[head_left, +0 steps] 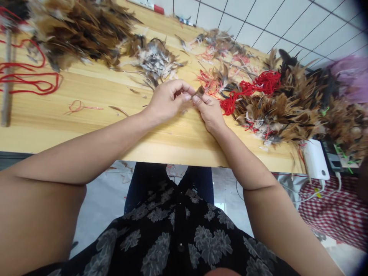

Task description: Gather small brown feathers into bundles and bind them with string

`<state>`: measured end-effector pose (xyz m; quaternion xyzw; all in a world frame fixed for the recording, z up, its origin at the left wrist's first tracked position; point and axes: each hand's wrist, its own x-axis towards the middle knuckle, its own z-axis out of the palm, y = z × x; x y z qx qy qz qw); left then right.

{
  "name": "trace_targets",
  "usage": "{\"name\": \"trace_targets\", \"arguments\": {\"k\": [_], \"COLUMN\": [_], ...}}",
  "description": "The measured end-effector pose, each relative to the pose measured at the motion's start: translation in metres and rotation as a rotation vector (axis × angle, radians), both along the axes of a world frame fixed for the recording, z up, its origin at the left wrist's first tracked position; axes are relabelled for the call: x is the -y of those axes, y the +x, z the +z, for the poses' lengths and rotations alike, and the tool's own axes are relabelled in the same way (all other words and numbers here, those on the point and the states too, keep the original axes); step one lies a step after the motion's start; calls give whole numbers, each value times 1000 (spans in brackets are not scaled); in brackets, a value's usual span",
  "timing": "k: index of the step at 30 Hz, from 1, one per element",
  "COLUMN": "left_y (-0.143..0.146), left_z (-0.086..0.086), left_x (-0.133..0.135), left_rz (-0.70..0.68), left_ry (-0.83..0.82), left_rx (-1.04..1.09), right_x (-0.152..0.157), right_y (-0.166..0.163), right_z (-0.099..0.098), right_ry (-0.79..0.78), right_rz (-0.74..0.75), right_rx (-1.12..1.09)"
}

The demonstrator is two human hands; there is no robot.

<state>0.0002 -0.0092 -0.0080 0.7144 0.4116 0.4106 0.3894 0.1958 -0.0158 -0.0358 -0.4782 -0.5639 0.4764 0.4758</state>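
Observation:
My left hand (168, 100) and my right hand (210, 110) meet over the middle of the wooden table, fingertips nearly touching. Between the thumb and fingers of my right hand is a small brown feather (199, 91), its dark tip sticking up. My left thumb and forefinger are pinched together right beside it; whatever they grip is too small to make out. Beyond my left hand lies a pile of grey and white downy feathers (156, 59). Close to my right hand is a tangle of red string (230, 102), lying against a heap of brown feathers (280, 117).
A large brown feather pile (86, 30) covers the back left. Red cord (43, 91) loops near a metal bar (6, 84) at the left edge. A small tied thread (79, 106) lies nearer me. A white power bank (316, 159) with cables sits at the front right corner.

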Motion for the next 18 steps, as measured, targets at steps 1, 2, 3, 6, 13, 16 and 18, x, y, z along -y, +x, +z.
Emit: {"name": "trace_targets", "arguments": {"k": [1, 2, 3, 6, 13, 16, 18], "left_y": [-1, -1, -2, -3, -3, -4, -4], "left_z": [1, 1, 2, 2, 0, 2, 4], "left_x": [0, -1, -1, 0, -2, -2, 0], "left_rz": [1, -1, -5, -25, -66, -56, -59], "left_ry": [25, 46, 61, 47, -111, -146, -164], "left_rx": [-12, -19, -23, -5, 291, 349, 331], "right_x": [0, -1, -1, 0, 5, 6, 6], "right_y": [0, 1, 1, 1, 2, 1, 1], "right_z": [0, 0, 1, 2, 5, 7, 7], "right_ry": [3, 3, 1, -15, -19, -35, -48], "right_rz": [6, 9, 8, -3, 30, 26, 33], "right_rx": [-1, 0, 4, 10, 2, 13, -11]}}
